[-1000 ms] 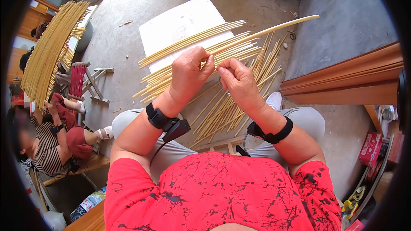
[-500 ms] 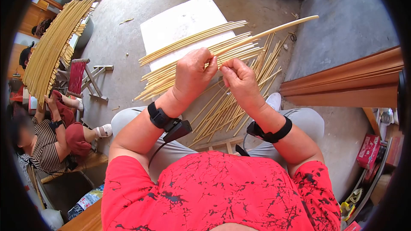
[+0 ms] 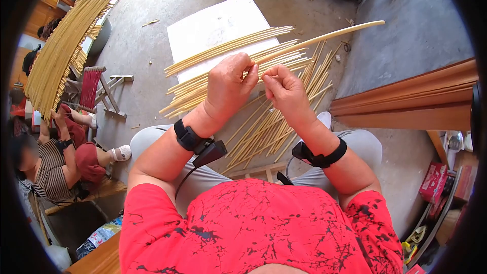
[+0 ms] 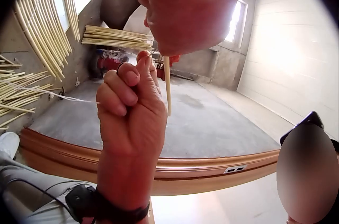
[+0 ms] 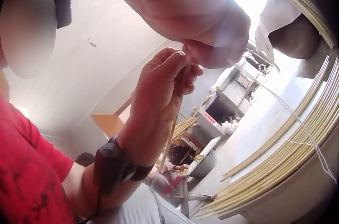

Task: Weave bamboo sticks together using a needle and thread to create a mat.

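My left hand (image 3: 228,81) grips a long, pale, slightly bent stick (image 3: 329,33), whose far end reaches out to the right past my right hand. The stick (image 4: 168,89) also shows below the left hand in the left wrist view. Close beside it, my right hand (image 3: 288,91) is curled with thumb and forefinger pinched together at the level of the left fingertips. White string (image 5: 275,97) trails from the right hand in the right wrist view. Under both hands, several pale sticks (image 3: 203,91) lie in a row partly over a white board (image 3: 203,28).
Loose sticks (image 3: 269,134) lie scattered on the floor between my knees. At the left, a person (image 3: 53,167) sits by a large sheet of joined sticks (image 3: 66,50) and a stool with a red woven seat (image 3: 91,91). A wooden door frame (image 3: 406,96) runs along the right.
My right hand has shifted slightly to the right and up. The stick's far tip has moved a little to the right. The left hand stays almost in place, still gripping the stick.
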The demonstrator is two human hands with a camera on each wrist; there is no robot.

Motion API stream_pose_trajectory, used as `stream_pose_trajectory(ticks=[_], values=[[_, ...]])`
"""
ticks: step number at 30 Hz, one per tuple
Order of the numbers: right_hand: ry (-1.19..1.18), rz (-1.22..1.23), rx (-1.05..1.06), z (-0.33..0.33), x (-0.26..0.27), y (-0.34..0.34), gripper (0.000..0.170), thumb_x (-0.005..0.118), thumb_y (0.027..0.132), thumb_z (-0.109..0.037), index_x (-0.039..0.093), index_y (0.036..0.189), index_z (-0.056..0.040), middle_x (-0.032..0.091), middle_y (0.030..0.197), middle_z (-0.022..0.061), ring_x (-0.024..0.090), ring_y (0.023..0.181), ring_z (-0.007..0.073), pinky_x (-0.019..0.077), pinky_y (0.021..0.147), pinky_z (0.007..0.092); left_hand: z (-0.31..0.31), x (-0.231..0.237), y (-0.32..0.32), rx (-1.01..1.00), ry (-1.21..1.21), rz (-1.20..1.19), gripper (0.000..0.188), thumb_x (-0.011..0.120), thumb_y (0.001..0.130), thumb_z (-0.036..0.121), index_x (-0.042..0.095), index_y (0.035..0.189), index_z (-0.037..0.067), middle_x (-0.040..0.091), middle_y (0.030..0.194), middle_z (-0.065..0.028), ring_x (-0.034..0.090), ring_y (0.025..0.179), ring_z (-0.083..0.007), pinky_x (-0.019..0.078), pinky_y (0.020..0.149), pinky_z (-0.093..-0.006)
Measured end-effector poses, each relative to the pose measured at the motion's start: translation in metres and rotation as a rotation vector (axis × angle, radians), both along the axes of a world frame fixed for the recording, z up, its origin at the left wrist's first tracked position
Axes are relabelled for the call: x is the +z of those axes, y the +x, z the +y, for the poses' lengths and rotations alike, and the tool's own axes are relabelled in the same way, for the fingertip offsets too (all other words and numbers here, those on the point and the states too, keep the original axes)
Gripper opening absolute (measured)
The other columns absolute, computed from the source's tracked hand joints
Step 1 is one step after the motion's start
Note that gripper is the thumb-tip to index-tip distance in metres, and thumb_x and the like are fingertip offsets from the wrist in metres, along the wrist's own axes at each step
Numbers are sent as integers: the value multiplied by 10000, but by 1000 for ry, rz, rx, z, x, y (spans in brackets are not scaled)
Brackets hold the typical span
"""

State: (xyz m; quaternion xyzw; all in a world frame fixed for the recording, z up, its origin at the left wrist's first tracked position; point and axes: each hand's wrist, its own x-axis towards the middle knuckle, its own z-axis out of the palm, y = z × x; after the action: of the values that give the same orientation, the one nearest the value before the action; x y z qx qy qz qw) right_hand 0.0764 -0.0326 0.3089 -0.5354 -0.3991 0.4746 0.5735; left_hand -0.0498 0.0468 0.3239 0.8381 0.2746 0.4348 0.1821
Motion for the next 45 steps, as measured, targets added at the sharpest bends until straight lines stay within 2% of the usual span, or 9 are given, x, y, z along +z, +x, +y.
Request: stream_pose_trajectory(ticks=[3, 5, 9, 22, 31, 34, 36, 40, 45], values=[[-65, 82, 32, -5, -1, 0, 65, 489, 900, -130, 518, 909, -72, 475, 623, -25, 389, 495, 21, 316, 419, 162, 0, -3, 3, -2, 57, 10, 109, 636, 720, 0, 530, 732, 20, 521, 605, -75, 505, 493, -147, 406, 447, -244], [-61, 106, 15, -5, 4, -4, 61, 494, 893, -121, 517, 897, -65, 479, 609, -25, 393, 497, 23, 319, 429, 169, 1, -2, 3, 12, 13, 3, 136, 632, 712, 47, 497, 704, 52, 534, 639, -106, 538, 576, -275, 426, 507, -349], [-55, 116, -43, -5, -2, -6, 54, 500, 883, -102, 522, 870, -55, 475, 598, -27, 399, 513, 26, 330, 459, 180, 3, -7, 3, 3, 70, 10, 122, 636, 712, 0, 518, 723, 27, 520, 611, -66, 500, 489, -152, 407, 442, -249], [-41, 112, -62, -1, -8, 4, 52, 512, 868, -75, 542, 860, -33, 491, 634, -26, 417, 537, 32, 345, 478, 182, -12, -19, 10, -77, 49, 39, 97, 622, 723, 2, 527, 735, 17, 506, 626, -109, 509, 522, -231, 402, 465, -311], [-2, 430, -4, 4, -11, 21, 112, 530, 880, -137, 529, 878, -25, 535, 652, 7, 455, 485, 40, 347, 399, 181, -13, -20, 14, -158, 41, 38, 71, 593, 734, -30, 541, 760, 11, 509, 649, -129, 520, 581, -284, 418, 519, -341], [-223, 43, 22, 9, 6, 30, 123, 564, 855, -148, 531, 849, -30, 559, 662, 40, 535, 510, 129, 417, 437, 245, 3, -13, 8, -123, 44, 32, 79, 604, 728, -26, 558, 777, 16, 533, 676, -129, 536, 600, -276, 426, 530, -336], [196, -986, -55, 1, 7, 41, 117, 597, 815, -149, 554, 836, -42, 578, 697, 87, 568, 535, 265, 465, 503, 338, 9, -11, 5, -79, 64, 13, 87, 612, 724, -22, 568, 786, 20, 547, 692, -128, 545, 611, -272, 430, 534, -331], [687, -1290, -422, 13, 22, 38, 166, 670, 688, -167, 575, 794, -82, 593, 758, 57, 568, 753, 254, 452, 688, 360, 6, -15, 8, -119, 111, 63, 102, 633, 712, -18, 581, 790, 22, 576, 720, -109, 558, 627, -260, 446, 548, -320], [627, -1180, -165, 19, 6, 38, 107, 648, 667, -139, 564, 717, -95, 559, 709, 31, 544, 750, 224, 433, 686, 343, 2, -14, 13, -185, 178, 32, 116, 652, 702, -15, 584, 790, 20, 592, 736, -96, 562, 624, -246, 460, 550, -309]])
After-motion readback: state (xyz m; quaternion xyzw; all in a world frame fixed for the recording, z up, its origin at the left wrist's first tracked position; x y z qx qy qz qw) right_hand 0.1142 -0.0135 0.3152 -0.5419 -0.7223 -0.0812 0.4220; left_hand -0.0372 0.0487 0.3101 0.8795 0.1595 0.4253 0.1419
